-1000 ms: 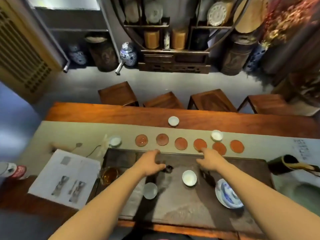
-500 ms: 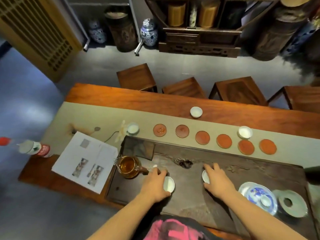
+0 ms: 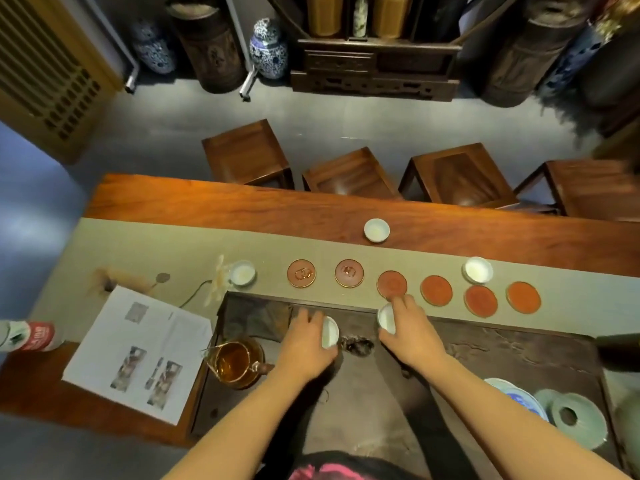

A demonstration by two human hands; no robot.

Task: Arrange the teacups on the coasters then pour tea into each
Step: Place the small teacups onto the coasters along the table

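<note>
Several round red-brown coasters lie in a row on the beige runner, all bare. My left hand grips a small white teacup above the dark tea tray. My right hand holds a second white teacup close to the third coaster. Three more white cups stand loose: one on the bare wood, one beside the right coasters, one left of the row. A glass pitcher of amber tea sits at the tray's left end.
A printed sheet lies left of the tray, a bottle beyond it. A blue-and-white dish and a pale green lid rest at the tray's right end. Several wooden stools stand behind the table.
Both hands closed on a cup each on the tray, then carried them forward toward the coaster row. The camera has tilted further down.
</note>
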